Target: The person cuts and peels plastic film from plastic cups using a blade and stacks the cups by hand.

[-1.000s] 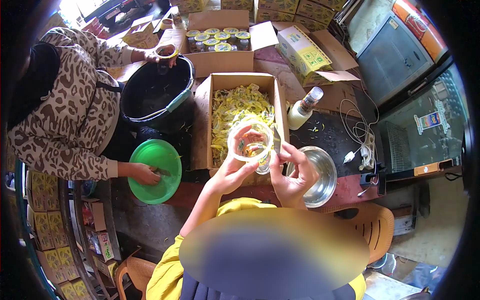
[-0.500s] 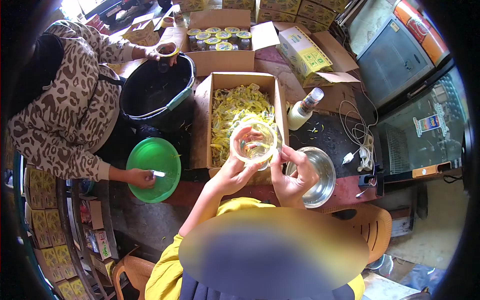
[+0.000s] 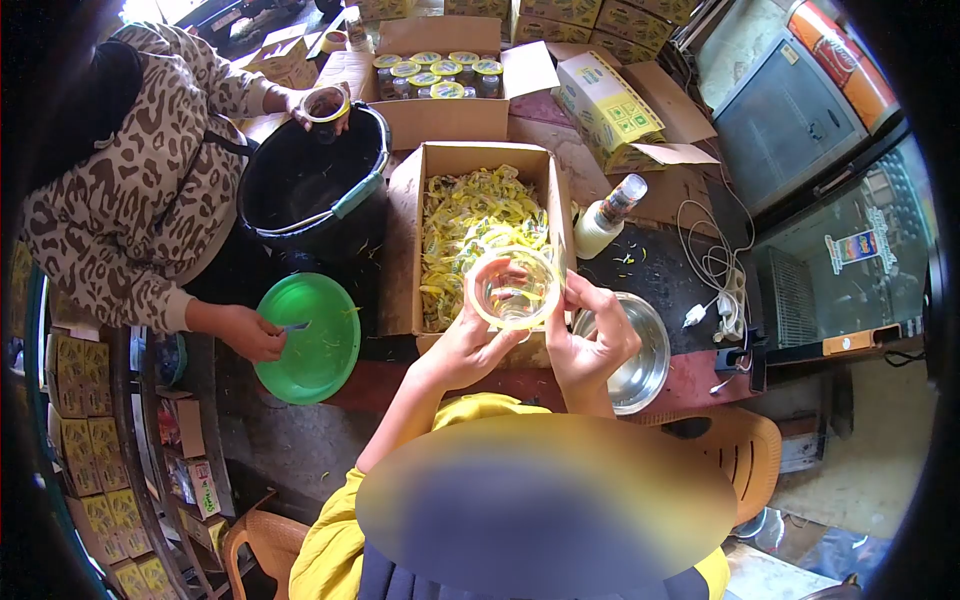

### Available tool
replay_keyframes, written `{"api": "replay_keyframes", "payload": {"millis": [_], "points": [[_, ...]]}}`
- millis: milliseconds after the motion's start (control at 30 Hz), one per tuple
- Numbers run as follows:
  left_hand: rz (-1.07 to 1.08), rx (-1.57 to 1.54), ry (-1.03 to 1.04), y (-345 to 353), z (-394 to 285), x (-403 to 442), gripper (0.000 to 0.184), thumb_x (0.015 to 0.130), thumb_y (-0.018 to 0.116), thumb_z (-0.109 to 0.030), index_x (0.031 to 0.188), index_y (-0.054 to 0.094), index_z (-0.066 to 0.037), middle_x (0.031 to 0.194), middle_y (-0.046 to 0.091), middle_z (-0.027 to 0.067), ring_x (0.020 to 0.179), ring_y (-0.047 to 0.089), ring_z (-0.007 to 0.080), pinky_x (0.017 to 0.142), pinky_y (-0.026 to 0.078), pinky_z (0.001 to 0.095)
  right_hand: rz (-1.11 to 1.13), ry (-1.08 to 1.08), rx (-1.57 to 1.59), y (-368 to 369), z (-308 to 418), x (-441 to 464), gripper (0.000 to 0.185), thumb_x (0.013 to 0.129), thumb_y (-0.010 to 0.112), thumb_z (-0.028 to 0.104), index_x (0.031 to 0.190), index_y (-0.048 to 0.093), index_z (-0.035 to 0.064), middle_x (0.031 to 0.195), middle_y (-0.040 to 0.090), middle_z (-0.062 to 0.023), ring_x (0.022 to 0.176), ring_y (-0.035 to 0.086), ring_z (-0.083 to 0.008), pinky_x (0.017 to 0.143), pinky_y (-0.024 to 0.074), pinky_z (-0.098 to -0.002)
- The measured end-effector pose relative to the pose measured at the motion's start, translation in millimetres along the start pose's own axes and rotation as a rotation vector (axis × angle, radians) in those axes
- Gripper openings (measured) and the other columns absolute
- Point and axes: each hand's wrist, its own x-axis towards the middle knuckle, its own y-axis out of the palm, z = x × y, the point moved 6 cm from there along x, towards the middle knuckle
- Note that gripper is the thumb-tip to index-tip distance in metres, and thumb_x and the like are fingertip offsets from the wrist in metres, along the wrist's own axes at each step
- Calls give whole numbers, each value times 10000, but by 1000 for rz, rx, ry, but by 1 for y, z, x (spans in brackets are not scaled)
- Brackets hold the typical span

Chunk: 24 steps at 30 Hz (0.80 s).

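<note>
A clear plastic cup [image 3: 514, 298] with a yellow rim is held over the near end of an open carton, its mouth facing up toward me. My left hand [image 3: 466, 345] wraps round its left side, and the fingers show through the clear wall. At the right side of the rim, the curled fingers of my right hand [image 3: 598, 345] grip the cup's edge; their tips are partly hidden. Yellow and clear plastic scraps [image 3: 485, 210] fill the carton [image 3: 404, 235] behind the cup. Beside my right hand lies a shiny metal bowl [image 3: 655, 350].
A stack of cups [image 3: 600, 230] stands to the right, near a white cable [image 3: 705, 255]. On the left, a co-worker [image 3: 130, 180] holds a dark-looking cup [image 3: 325, 103] over a black bucket [image 3: 262, 215] and a small blade-like piece over a green basin [image 3: 330, 375]. Lidded jars [image 3: 447, 90] sit behind.
The cup has tilted slightly in my left hand, and my right hand has shifted a little along its rim. The co-worker's lower hand has moved left and up.
</note>
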Motion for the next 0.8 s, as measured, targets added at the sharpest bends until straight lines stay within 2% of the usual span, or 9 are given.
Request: {"api": "replay_keyframes", "payload": {"millis": [67, 167, 267, 567, 800], "points": [[-16, -171, -35, 0, 2, -4, 622, 812, 546, -71, 1320, 194, -3, 1300, 253, 122, 1197, 341, 214, 978, 301, 339, 28, -25, 64, -2, 0, 2, 226, 641, 667, -45, 856, 626, 10, 714, 634, -73, 592, 610, -127, 550, 470, -220], [6, -172, -20, -3, 3, -3, 673, 801, 555, -41, 1325, 132, -31, 1261, 285, 143, 1165, 358, 217, 978, 304, 341, 63, 25, 84, -2, -1, 1, 230, 634, 672, -64, 844, 636, 21, 739, 635, -97, 620, 620, -158, 568, 491, -249], [79, -193, -30, 1, 6, -6, 690, 795, 556, -37, 1334, 125, -42, 1261, 306, 137, 1173, 352, 213, 982, 299, 340, 37, -30, 25, -1, 0, -2, 229, 636, 674, -59, 847, 636, 22, 719, 631, -98, 612, 622, -157, 569, 490, -248], [55, -316, -19, -3, -3, -3, 672, 830, 543, -146, 1339, 117, -37, 1282, 309, 136, 1191, 343, 209, 992, 285, 346, 54, 120, 129, -3, -6, -4, 211, 649, 676, -40, 848, 633, 18, 714, 634, -91, 621, 628, -149, 575, 489, -247], [59, -339, -11, -6, -3, -1, 680, 836, 545, -162, 1342, 109, -37, 1281, 304, 132, 1194, 347, 209, 994, 283, 346, 63, 73, 104, -4, 1, -7, 209, 650, 673, -44, 847, 630, 13, 713, 633, -91, 617, 624, -140, 574, 489, -237]]}}
